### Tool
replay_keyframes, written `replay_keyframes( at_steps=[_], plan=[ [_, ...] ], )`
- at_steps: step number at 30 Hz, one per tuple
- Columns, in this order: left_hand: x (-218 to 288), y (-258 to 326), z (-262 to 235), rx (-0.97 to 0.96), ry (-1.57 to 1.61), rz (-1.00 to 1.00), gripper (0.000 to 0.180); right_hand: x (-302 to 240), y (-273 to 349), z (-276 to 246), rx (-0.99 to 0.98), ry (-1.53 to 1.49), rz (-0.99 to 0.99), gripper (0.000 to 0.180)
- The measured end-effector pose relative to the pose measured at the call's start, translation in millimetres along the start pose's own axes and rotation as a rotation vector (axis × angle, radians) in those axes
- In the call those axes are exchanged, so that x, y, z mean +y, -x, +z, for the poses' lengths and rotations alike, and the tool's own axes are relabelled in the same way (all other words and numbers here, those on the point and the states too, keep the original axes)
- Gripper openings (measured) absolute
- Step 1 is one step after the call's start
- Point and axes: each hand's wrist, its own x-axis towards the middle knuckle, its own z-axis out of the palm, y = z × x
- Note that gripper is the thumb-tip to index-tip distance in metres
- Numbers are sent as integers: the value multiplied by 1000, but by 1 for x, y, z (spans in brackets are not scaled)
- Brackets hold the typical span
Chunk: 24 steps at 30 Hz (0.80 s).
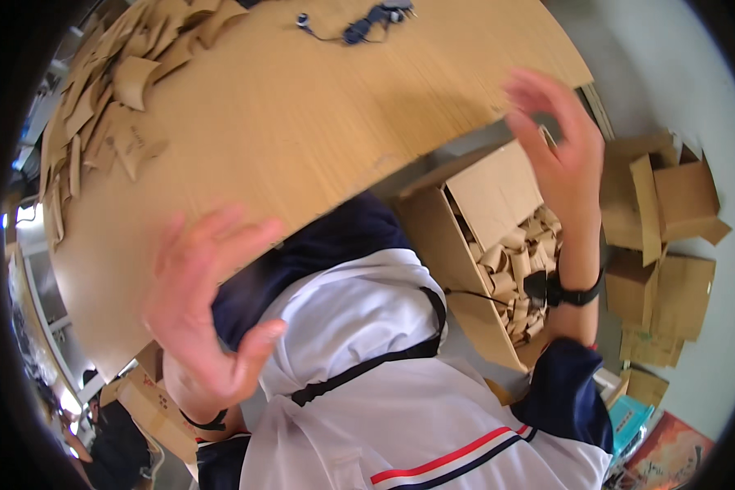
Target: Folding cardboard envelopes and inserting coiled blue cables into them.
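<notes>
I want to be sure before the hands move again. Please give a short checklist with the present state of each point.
1. Left hand empty, fingers spread: ok.
2. Right hand empty, raised above the open carton: ok.
3. Carton holds folded cardboard pieces: ok.
4. Bare space on the wooden table: ok.
5. Cardboard pile on the table's far left: ok.
6. Hands sharp enough to judge contact: cannot tell, blurred.

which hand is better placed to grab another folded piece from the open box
Right, probably. The right hand is raised open directly above the open box of folded cardboard pieces; the left hand is open and empty at the table edge.
</notes>
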Motion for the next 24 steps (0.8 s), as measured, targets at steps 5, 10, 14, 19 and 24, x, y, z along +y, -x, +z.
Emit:
replay_keyframes(
  at_steps=[5, 10, 14, 19, 24],
  plan=[
    [11, 11, 3, 71, 198, -16, 38, 14, -126, 65, -114, 231, -493, 33],
    [3, 24, -5, 131, 316, 1, 41, 16, -149, 61, -410, 248, -434, 26],
    [-6, 21, -10, 153, 339, 63, 41, -34, -124, 52, -494, -1, -230, 22],
    [10, -8, -6, 347, 364, -51, 44, -106, -89, 32, -462, -786, -9, 20],
    [12, -24, 7, 561, 384, -66, 36, -153, -69, 44, -444, -1050, -192, 28]
  ],
)
